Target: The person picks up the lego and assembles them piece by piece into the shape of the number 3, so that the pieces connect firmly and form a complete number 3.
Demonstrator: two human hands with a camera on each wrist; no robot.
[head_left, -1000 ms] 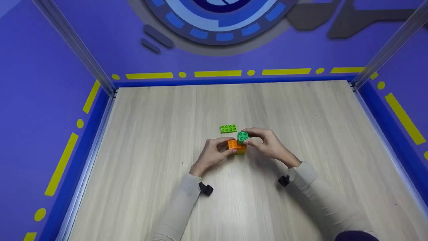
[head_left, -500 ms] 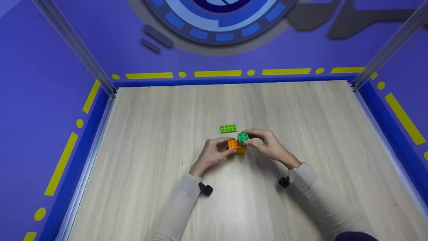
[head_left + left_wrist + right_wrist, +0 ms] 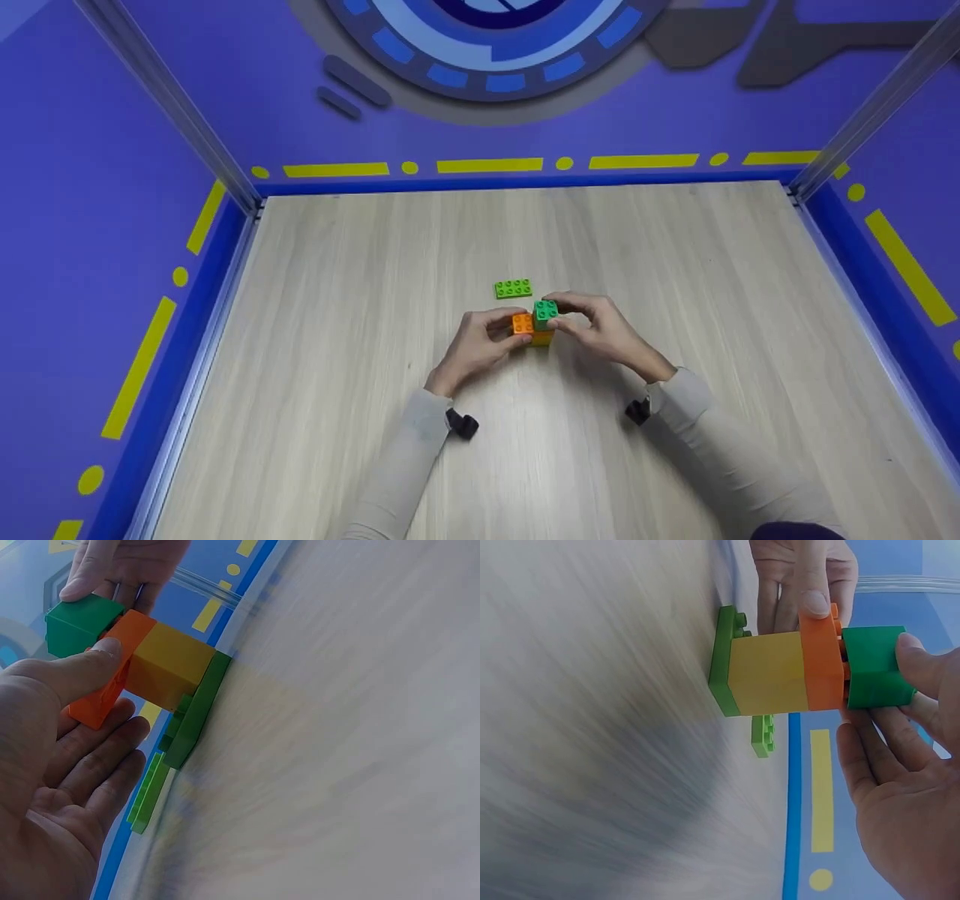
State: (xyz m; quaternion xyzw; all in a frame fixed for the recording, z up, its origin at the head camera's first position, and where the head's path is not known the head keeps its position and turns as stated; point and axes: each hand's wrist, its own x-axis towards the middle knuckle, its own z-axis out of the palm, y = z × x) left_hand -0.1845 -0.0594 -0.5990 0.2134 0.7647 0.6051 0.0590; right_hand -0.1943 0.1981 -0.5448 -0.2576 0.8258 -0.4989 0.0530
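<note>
My left hand (image 3: 474, 345) holds an orange toy building brick (image 3: 523, 323) between thumb and fingers. Beneath it sit a yellow brick (image 3: 769, 675) and, lowest, a green base plate (image 3: 721, 664) on the table. A green two-by-two brick (image 3: 546, 314) is pinched by my right hand (image 3: 604, 326) over the right end of the orange one. In the right wrist view, orange studs show in a narrow gap between the green brick (image 3: 876, 666) and the orange brick (image 3: 822, 664). The orange brick's left-end studs are uncovered.
A separate lime-green plate with studs (image 3: 513, 289) lies on the wooden table (image 3: 360, 300) just behind the stack. Blue-purple walls (image 3: 480, 135) with yellow dashes enclose the table at the back and both sides.
My right hand has brought the green brick slightly down and nearer over the orange brick's right end. The left hand and the rest of the stack have stayed in place.
</note>
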